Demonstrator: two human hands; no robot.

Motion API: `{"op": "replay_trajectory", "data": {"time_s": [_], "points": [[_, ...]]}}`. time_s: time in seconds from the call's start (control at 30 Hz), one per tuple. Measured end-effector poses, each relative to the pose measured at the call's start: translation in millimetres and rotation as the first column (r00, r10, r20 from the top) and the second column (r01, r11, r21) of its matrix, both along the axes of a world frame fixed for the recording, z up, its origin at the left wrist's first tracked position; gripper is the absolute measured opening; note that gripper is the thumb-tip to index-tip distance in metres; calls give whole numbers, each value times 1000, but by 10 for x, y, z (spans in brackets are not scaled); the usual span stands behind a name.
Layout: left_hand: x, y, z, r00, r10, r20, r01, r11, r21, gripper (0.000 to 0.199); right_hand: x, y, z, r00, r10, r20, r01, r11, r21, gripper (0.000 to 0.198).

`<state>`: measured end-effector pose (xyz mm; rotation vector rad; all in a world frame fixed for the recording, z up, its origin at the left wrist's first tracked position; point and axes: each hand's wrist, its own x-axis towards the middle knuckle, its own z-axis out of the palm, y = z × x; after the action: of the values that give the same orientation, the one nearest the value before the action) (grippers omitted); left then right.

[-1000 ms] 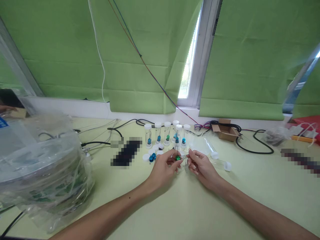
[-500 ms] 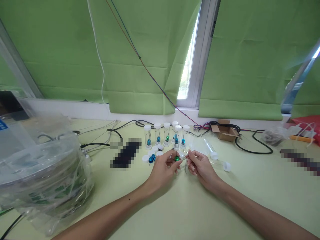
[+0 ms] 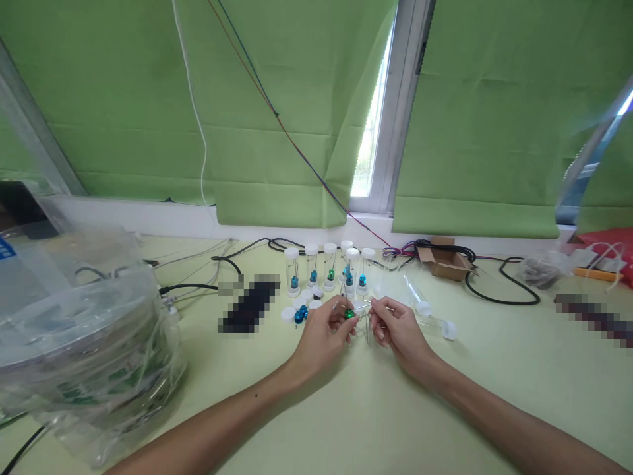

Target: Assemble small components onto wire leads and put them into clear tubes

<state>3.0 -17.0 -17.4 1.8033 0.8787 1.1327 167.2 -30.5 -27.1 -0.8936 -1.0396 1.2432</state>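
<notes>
My left hand (image 3: 329, 330) is closed around a small shiny green metal part (image 3: 349, 314), pinched in the fingertips. Thin dark rods or wires stick up from that part. My right hand (image 3: 398, 330) pinches a thin bent metal rod, apparently a hex key (image 3: 364, 306), whose tip reaches to the green part. Another thin metal piece (image 3: 367, 330) hangs below the right fingers. Just beyond the hands stand several clear capped tubes (image 3: 293, 270), holding blue or green parts with dark rods. Loose blue metal parts (image 3: 301, 314) and white caps (image 3: 287, 315) lie beside my left hand.
Clear tubes (image 3: 414, 290) lie right of my right hand, one with a white cap (image 3: 449, 330). An open cardboard box (image 3: 449, 262) and black cables (image 3: 514, 302) sit behind. Plastic-wrapped spools (image 3: 99, 356) fill the left side. A blurred dark object (image 3: 252, 303) lies left of the caps.
Very little differs. The green part and its rods have shifted slightly in my left fingers, and the rod in my right hand has turned a little.
</notes>
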Motion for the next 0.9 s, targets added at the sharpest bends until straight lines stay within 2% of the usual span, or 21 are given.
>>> {"op": "replay_trajectory", "data": {"time_s": [0.2, 0.37, 0.6, 0.9], "points": [[8, 7, -3, 1000, -18, 9, 18, 1000, -6, 15, 6, -18, 18, 999, -3, -32, 4, 1000, 31, 32], [9, 19, -12, 995, -39, 88, 43, 998, -49, 16, 18, -11, 21, 991, 50, -120, -45, 998, 47, 22], [11, 56, 3, 969, -66, 236, 102, 984, -144, 23, 21, 2, 42, 962, 132, -240, -138, 990, -5, 27], [19, 38, 19, 966, -75, 246, 116, 981, -157, 24, 40, -2, 44, 955, 169, -242, -175, 985, -3, 26]]}}
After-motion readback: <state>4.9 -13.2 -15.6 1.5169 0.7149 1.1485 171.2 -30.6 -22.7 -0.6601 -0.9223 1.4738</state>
